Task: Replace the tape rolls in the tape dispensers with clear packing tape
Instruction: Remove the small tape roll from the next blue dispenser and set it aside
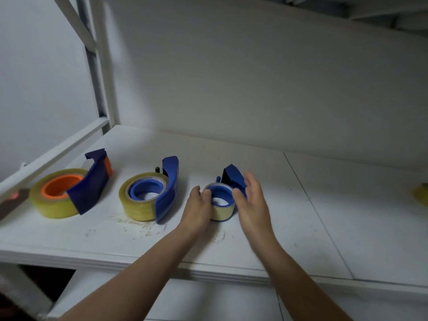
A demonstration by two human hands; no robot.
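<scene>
Three tape dispensers lie on a white shelf point(301, 216). The left dispenser point(90, 188) is dark blue with an orange hub and a thick yellowish clear roll. The middle dispenser point(168, 191) is blue and also carries a thick clear roll. The right dispenser point(232, 179) is blue and holds a thin, nearly used-up roll point(221, 210). My left hand point(196, 208) touches that roll's left side with fingers curled against it. My right hand point(252, 205) is at its right side, fingers straight and blurred, thumb near the blue hub.
Another yellowish tape roll point(421, 195) shows partly at the right edge. White shelf posts point(102, 72) rise at the back left, and the wall stands close behind. Bits of debris lie on the shelf in front of the middle dispenser.
</scene>
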